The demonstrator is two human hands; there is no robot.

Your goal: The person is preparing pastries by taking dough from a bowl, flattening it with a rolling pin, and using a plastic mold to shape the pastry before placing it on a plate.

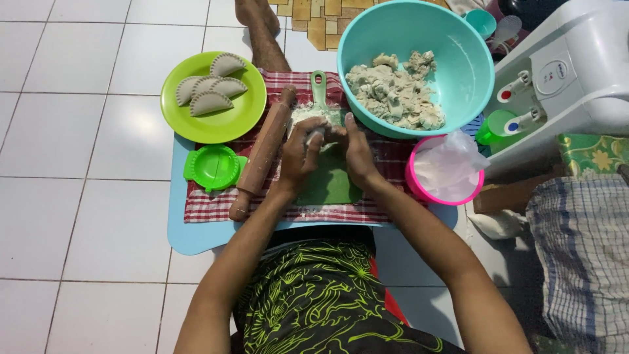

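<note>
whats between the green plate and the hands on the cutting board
In the head view, a wooden rolling pin lies diagonally between the green plate and the hands.

A pale lump of dough [317, 134], dusted with flour, sits pressed between both palms above a green cutting board [331, 183] with a handle.

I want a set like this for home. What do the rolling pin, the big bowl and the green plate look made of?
Rolling pin: likely wood, brown and matt, dusted with flour. Big bowl: probably plastic, smooth even teal with a soft sheen. Green plate: probably plastic too, bright lime and glossy.
</note>
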